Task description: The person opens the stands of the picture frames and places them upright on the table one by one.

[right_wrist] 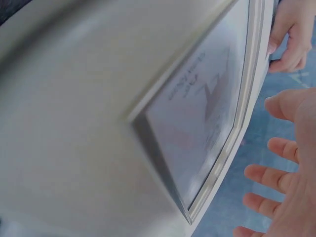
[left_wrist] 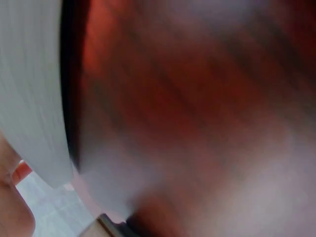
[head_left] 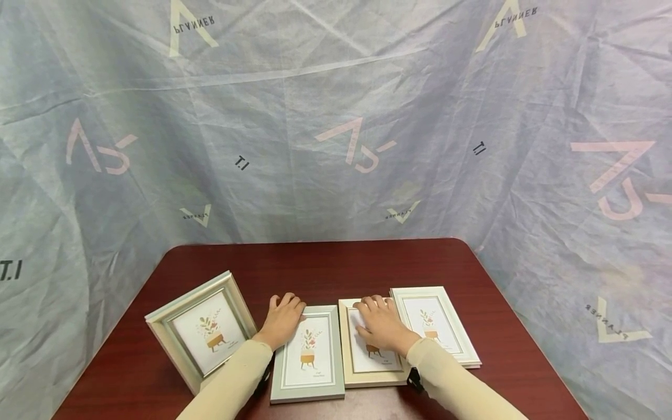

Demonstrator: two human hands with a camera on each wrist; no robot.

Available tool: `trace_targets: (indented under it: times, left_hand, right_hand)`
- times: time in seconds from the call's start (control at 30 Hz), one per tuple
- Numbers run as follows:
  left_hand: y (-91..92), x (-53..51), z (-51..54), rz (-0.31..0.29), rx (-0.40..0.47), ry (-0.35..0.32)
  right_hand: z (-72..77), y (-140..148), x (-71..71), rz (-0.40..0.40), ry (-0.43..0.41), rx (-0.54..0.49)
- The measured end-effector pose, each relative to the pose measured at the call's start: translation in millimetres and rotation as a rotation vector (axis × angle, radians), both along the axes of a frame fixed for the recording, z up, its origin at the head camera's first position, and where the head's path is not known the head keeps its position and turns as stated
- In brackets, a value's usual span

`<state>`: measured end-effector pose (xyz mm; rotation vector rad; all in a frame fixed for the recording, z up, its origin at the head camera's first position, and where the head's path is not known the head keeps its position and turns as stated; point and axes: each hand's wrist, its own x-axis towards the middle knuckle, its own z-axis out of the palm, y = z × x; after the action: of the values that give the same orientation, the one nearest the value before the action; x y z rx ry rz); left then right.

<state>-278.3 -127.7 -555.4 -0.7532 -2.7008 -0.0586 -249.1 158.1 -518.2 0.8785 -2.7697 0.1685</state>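
My left hand [head_left: 283, 319] is at the top left corner of a grey-green picture frame [head_left: 338, 350] lying face up. Its fingers bend at the corner and seem to pinch the edge; in the left wrist view the frame's grey side [left_wrist: 34, 89] stands close to the hand [left_wrist: 12, 207]. Over a cream picture frame [head_left: 346, 356], also face up, my right hand [head_left: 385, 326] spreads its fingers above the upper part of the picture. The right wrist view shows these fingers [right_wrist: 266, 205] extended and apart, beyond the frame's face [right_wrist: 190, 113].
On the left, a larger silver-gold picture frame [head_left: 170, 344] stands tilted up. White frames [head_left: 464, 344], seemingly stacked, lie to the right of the cream one. All are on a dark red table [head_left: 325, 268], with a grey printed curtain [head_left: 294, 192] hanging behind and at the sides.
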Motion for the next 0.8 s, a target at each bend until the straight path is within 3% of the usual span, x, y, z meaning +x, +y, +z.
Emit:
trace_targets:
  times: [0.27,0.43,0.63,0.8]
  left_hand:
    - [-10.7,4.7,15.5,0.016,0.079,0.056]
    - [-12.7,6.8,29.4,0.006,0.062,0.124]
    - [-16.7,11.1,39.8,-0.050,0.051,0.214]
    - [-19.2,13.2,45.0,-0.101,0.055,0.248]
  right_hand:
    - [3.6,3.9,-1.7,-0.006,0.013,-0.048]
    - [10.9,8.7,-1.0,-0.012,0.007,-0.092]
    - [23.4,10.8,1.7,-0.001,0.027,-0.121]
    - [28.0,12.7,4.0,-0.011,0.039,-0.128]
